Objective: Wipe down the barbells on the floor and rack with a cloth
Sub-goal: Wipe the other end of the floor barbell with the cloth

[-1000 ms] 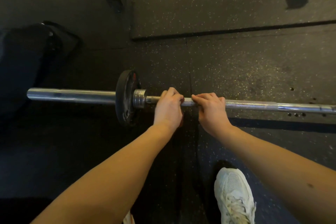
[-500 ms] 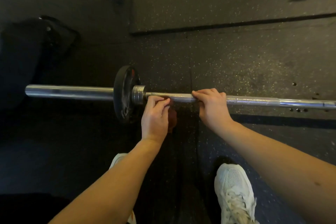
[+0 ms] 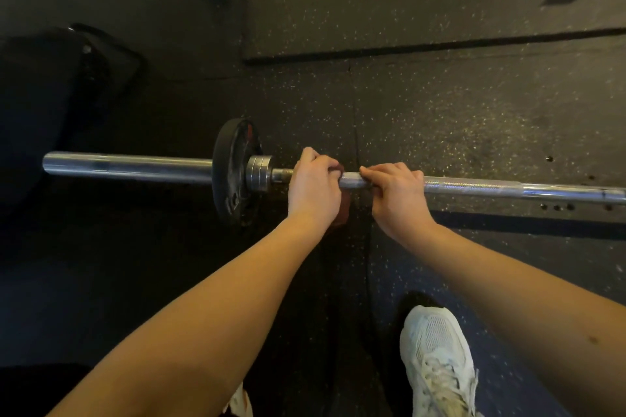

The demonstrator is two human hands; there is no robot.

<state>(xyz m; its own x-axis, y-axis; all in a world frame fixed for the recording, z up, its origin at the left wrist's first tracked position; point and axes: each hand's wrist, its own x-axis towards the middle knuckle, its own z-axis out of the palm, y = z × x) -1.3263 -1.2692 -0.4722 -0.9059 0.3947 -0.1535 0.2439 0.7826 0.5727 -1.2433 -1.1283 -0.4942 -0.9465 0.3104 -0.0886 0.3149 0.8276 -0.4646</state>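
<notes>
The barbell (image 3: 474,187) lies on the speckled rubber floor (image 3: 440,105), running left to right across the view. 1 black plate (image 3: 233,166) sits on its left sleeve, against the steel collar (image 3: 259,173). The left hand (image 3: 313,188) is curled round the shaft just right of the collar, gripping it through a dark red cloth (image 3: 343,206) whose loose part hangs below the bar. The right hand (image 3: 398,195) is just beside it, fingers wrapped over the bare knurled shaft. A short stretch of bar shows between the 2 hands. A white shoe (image 3: 437,362) stands on the floor below the right forearm. At the left edge is a dark shape (image 3: 50,95), possibly a bag, too dim to tell.
</notes>
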